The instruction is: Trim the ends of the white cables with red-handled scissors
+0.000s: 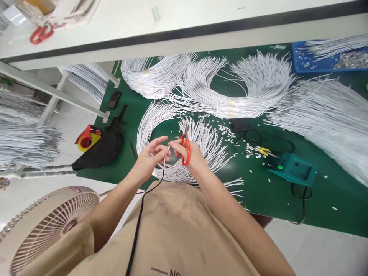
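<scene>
Green bench (276,203) under everything. Big white wire bundles (230,107) sit beyond the grip; nearer looped bundle (143,126) curves round it, its free ends (204,140) fanning out just right of and beyond the hands. Left hand (151,157): thumb and fingers closed on a strand, other fingers loosely spread. Right hand (191,153): wrapped on orange scissors (186,157), thumb and forefinger together at the strand's tip. Blades point away from wearer, off the strand. Key relation: held wire (168,148) has its tip between the two sets of fingertips, left of the scissors; right hand nearer the tip. Long axis seems to run from tip back toward wearer, past left thumb; rest lost among the bundle. White scraps (227,132) beyond grip, to the right.
</scene>
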A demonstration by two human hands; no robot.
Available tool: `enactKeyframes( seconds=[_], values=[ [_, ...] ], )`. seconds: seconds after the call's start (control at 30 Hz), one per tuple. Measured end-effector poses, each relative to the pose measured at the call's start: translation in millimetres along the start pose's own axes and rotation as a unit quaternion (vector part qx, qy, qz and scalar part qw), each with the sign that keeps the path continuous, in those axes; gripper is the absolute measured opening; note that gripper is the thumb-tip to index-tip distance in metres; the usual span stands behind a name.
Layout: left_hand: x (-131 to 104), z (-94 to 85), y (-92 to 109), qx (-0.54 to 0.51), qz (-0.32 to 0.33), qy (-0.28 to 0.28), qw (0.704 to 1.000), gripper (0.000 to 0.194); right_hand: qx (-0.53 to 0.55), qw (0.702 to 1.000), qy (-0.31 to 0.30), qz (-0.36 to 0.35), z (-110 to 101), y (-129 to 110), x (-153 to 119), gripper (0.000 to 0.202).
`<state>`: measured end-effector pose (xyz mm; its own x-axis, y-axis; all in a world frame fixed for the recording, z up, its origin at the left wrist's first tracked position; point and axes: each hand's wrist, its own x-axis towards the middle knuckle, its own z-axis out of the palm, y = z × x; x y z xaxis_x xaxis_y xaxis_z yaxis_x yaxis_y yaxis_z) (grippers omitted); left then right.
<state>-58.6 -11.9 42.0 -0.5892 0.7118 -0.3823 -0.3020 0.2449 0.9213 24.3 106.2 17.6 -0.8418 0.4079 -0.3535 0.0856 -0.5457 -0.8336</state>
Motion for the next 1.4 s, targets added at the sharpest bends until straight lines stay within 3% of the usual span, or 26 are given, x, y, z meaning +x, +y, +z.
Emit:
enactKeyframes(
  seconds=[0.13, 0.3, 0.43, 0.53, 0.6, 0.63, 0.73, 0.8, 0.9, 1.07, 1.4],
  values=[
    [-0.2, 1.6, 1.6, 0.041, 0.018, 0.012, 0.999, 0.049, 0.006, 1.0, 0.008, 0.001, -1.9, 0.2, -1.2, 0.02],
    [1.4, 3.6, 2.6, 0.07, 0.017, 0.021, 0.997, 0.05, 0.054, 0.998, -0.013, -0.016, -7.7, 4.4, -1.9, 0.037],
    [3.1, 5.3, 2.6, 0.079, 0.018, 0.015, 0.997, 0.05, 0.011, 0.999, -0.03, -0.02, -9.2, 5.0, -2.8, 0.036],
    [3.5, 6.4, 3.5, 0.093, 0.026, 0.015, 0.995, 0.051, -0.098, 0.995, 0.013, -0.032, -12.0, 7.3, -4.0, 0.03],
    [3.7, 6.5, 4.5, 0.108, 0.03, 0.015, 0.994, 0.047, -0.253, 0.964, 0.049, -0.065, -16.3, 9.3, -5.9, 0.024],
    [3.8, 6.3, 5.1, 0.117, 0.029, 0.013, 0.993, 0.044, -0.345, 0.933, 0.057, -0.091, -19.1, 9.9, -7.3, 0.023],
    [4.5, 5.3, 7.2, 0.134, 0.015, 0.001, 0.991, 0.037, -0.574, 0.802, 0.05, -0.155, -27.5, 8.5, -12.1, 0.019],
    [5.1, 4.9, 8.7, 0.136, 0.004, -0.004, 0.991, 0.036, -0.658, 0.733, 0.041, -0.166, -31.4, 5.1, -14.8, 0.018],
    [5.7, 4.8, 10.3, 0.138, -0.005, -0.003, 0.99, 0.033, -0.719, 0.675, 0.033, -0.162, -33.6, -0.7, -17.1, 0.02],
    [4.8, 4.0, 11.4, 0.148, -0.005, -0.015, 0.989, 0.038, -0.755, 0.637, 0.022, -0.158, -33.1, -6.1, -18.4, 0.025],
    [5.7, 0.7, 12.3, 0.157, -0.028, -0.026, 0.987, 0.033, -0.774, 0.616, -0.045, -0.141, -35.1, -13.8, -18.2, 0.032]
  ],
)
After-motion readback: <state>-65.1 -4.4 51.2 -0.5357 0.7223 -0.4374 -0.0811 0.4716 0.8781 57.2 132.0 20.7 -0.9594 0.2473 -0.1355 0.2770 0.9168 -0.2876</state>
